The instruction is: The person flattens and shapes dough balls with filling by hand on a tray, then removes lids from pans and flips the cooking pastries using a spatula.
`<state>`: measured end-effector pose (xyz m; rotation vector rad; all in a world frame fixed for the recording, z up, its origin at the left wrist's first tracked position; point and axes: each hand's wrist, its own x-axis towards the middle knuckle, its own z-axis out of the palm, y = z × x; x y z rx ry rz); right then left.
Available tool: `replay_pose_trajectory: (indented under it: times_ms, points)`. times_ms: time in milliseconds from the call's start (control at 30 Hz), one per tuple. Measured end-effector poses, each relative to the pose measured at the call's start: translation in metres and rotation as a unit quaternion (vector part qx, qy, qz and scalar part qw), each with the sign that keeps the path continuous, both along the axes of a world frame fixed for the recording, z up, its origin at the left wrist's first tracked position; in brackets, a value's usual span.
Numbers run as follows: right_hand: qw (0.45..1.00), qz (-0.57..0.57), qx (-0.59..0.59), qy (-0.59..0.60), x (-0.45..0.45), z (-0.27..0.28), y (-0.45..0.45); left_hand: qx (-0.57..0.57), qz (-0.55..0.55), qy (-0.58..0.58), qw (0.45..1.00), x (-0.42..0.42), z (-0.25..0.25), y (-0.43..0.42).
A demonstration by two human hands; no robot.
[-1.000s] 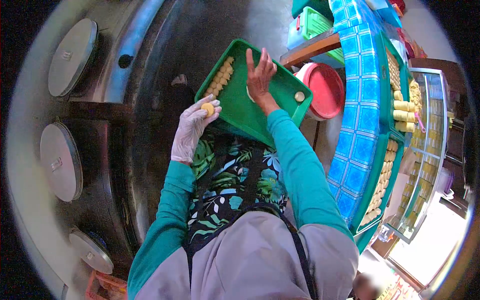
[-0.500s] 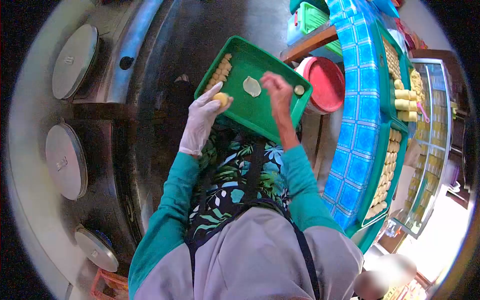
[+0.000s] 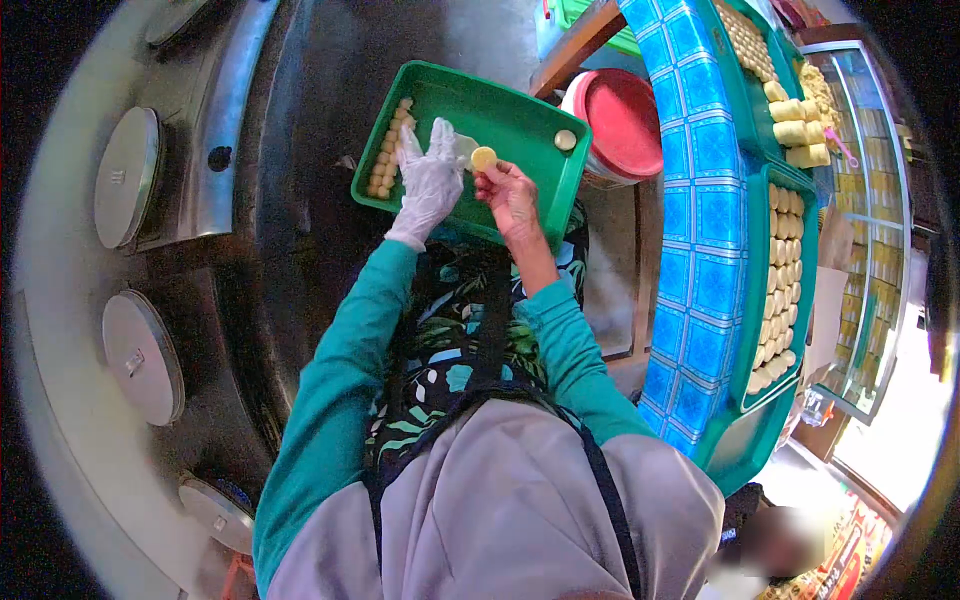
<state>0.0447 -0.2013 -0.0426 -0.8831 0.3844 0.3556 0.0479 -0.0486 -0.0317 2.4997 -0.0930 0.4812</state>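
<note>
My left hand [image 3: 431, 188], in a thin white glove, reaches over the green tray [image 3: 515, 118] with its fingers apart. A pale flattened piece of dough [image 3: 463, 146] shows partly beside those fingertips; whether they touch it I cannot tell. My bare right hand [image 3: 512, 198] pinches a round yellow filling ball [image 3: 483, 159] between thumb and fingers, just right of the left hand. Small cream-coloured dough balls [image 3: 383, 168] stand in rows along the tray's left side, partly covered by the glove. One more round dough piece [image 3: 565, 140] lies near the right corner.
A bucket with a red lid [image 3: 622, 122] stands right of the tray. Beyond it is a table with a blue tiled cloth [image 3: 697, 230], bearing green trays of dough pieces [image 3: 782, 270]. Round metal lids [image 3: 142, 355] line the left side. Another person is at lower right.
The yellow filling ball has passed from my left hand to my right. My left hand has opened and moved forward over the tray. The view has shifted.
</note>
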Motion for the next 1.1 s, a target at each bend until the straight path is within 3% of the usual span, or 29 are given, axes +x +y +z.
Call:
replay_pose_trajectory:
  times_ms: [67, 100, 300, 433, 533, 600, 633, 667, 733, 800, 867, 933, 1000, 1100]
  points:
    - [0.999, -0.034, 0.02, 0.007, 0.003, 0.002, -0.004, 0.21, -0.021, 0.067, 0.975, 0.003, -0.005, -0.005]
    - [0.999, -0.034, 0.02, 0.005, 0.005, 0.004, -0.005, 0.205, -0.067, 0.097, 0.972, 0.006, -0.036, 0.002]
    - [0.998, -0.055, 0.013, 0.013, 0.013, 0.002, -0.016, 0.245, -0.058, 0.076, 0.965, 0.004, -0.018, -0.002]
    - [0.996, -0.083, 0.001, 0.039, 0.008, 0.0, -0.018, 0.208, -0.098, 0.1, 0.968, 0.003, -0.019, -0.006]
    - [0.995, -0.085, -0.037, 0.045, 0.008, 0.001, -0.022, 0.228, -0.091, 0.017, 0.969, 0.016, -0.019, 0.002]
    - [0.994, -0.086, -0.054, 0.047, 0.01, 0.004, -0.018, 0.072, 0.028, 0.082, 0.994, 0.026, -0.025, 0.014]
    - [0.99, -0.084, -0.102, 0.046, 0.011, 0.007, -0.015, 0.11, 0.059, -0.044, 0.991, 0.029, -0.031, 0.016]
    - [0.984, -0.081, -0.15, 0.042, 0.013, 0.01, -0.012, 0.109, 0.061, -0.042, 0.991, 0.026, -0.038, 0.014]
    - [0.984, -0.056, -0.167, 0.023, 0.02, 0.006, -0.002, 0.144, 0.059, 0.029, 0.987, 0.028, -0.04, 0.009]
    - [0.983, -0.036, -0.181, 0.009, 0.024, 0.005, 0.004, 0.127, 0.057, 0.009, 0.99, 0.029, -0.041, 0.003]
    - [0.988, -0.055, -0.139, 0.022, 0.03, 0.009, 0.011, 0.024, 0.077, 0.049, 0.995, 0.025, -0.036, -0.003]
    - [0.987, -0.053, -0.147, 0.032, 0.033, 0.004, 0.009, 0.003, 0.099, 0.043, 0.994, 0.031, -0.04, -0.003]
    - [0.985, -0.053, -0.162, 0.018, 0.034, 0.001, 0.007, -0.067, 0.097, 0.159, 0.98, 0.039, -0.043, -0.003]
    - [0.982, -0.05, -0.181, 0.006, 0.033, 0.001, 0.005, -0.016, 0.094, 0.145, 0.985, 0.042, -0.041, -0.006]
